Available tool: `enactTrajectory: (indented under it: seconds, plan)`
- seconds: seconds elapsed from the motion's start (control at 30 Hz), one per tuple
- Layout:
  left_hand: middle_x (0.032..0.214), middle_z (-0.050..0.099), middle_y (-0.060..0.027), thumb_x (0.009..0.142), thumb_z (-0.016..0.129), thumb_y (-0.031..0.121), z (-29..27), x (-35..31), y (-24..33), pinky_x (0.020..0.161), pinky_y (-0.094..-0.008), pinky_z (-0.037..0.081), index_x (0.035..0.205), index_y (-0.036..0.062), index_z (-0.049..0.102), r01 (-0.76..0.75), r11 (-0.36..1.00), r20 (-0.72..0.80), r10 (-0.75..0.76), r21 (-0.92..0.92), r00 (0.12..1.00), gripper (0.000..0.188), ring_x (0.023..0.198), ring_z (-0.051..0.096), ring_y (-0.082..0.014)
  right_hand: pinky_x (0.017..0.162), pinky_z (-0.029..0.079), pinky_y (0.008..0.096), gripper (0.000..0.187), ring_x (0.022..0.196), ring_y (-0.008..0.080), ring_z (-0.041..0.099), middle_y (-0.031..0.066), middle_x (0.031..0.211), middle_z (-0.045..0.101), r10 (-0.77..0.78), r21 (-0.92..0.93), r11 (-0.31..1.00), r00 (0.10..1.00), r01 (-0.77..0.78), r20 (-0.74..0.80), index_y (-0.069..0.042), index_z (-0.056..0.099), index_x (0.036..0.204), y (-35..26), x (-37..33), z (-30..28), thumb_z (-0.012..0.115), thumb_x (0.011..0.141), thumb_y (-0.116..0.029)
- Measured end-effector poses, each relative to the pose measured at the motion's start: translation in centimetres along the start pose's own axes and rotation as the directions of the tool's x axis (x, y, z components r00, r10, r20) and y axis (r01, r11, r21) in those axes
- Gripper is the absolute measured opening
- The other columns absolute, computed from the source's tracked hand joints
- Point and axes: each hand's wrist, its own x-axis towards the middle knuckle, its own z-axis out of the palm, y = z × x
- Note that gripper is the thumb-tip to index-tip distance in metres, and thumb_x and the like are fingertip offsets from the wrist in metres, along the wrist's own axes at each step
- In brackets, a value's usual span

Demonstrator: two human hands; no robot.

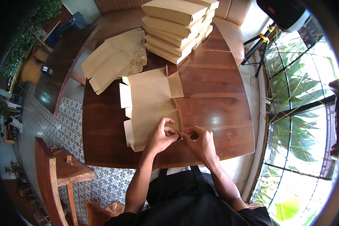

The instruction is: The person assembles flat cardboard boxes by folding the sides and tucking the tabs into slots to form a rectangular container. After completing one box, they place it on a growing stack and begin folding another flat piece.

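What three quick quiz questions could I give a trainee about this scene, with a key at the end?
1. Multiple choice: where are the fingertips of the left hand and right hand?
A) On the stack of boxes
B) At the near right corner of the partly folded cardboard box
C) On the flat cardboard sheets

2. True or false: the flat cardboard sheets lie to the left of the stack of boxes.

3. Fill in the blank: the partly folded cardboard box rests on a brown ____ table.

Key: 1: B. 2: True. 3: wooden.
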Motion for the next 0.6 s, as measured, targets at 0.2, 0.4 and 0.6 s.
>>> enactTrajectory:
  seconds: [0.2, 0.4, 0.6]
  plan:
    - [0.092, 0.080, -0.0038, 0.090, 0.085, 0.015, -0.2, -0.2, 0.4, 0.075, -0.0317, 0.053, 0.130, 0.0085, 0.056, -0.039, 0.999, -0.008, 0.039, 0.026, 0.999, 0.050, 0.081, 0.072, -0.0133, 0.069, 0.059, 0.0317, 0.021, 0.074, 0.0168, 0.076, 0.0150, 0.083, 0.079, 0.029, 0.011, 1.000, 0.999, -0.029, 0.024, 0.004, 0.079, 0.099, -0.2, 0.5, 0.1, 0.083, 0.092, -0.016]
    - [0.094, 0.079, -0.0057, 0.091, 0.083, 0.013, -0.1, -0.1, 0.6, 0.075, -0.0318, 0.054, 0.130, 0.0079, 0.056, 0.016, 0.999, 0.006, -0.016, -0.039, 1.000, 0.048, 0.082, 0.073, -0.0136, 0.064, 0.056, 0.0290, 0.023, 0.070, 0.0107, 0.071, 0.0098, 0.079, 0.078, 0.217, 0.161, 0.956, 0.961, -0.245, 0.174, 0.004, 0.079, 0.101, 0.8, 0.9, -0.4, 0.080, 0.097, -0.019]
    - [0.094, 0.079, -0.0070, 0.090, 0.084, 0.011, -0.1, 0.0, 0.4, 0.073, -0.0311, 0.054, 0.130, 0.0070, 0.056, -0.014, 0.999, -0.012, 0.013, -0.032, 1.000, 0.049, 0.082, 0.073, -0.0140, 0.068, 0.057, 0.0360, 0.027, 0.071, 0.0190, 0.075, 0.0157, 0.080, 0.079, 0.154, 0.027, 0.986, 0.963, -0.164, 0.222, 0.002, 0.081, 0.099, 1.3, 1.9, -0.7, 0.079, 0.097, -0.025]
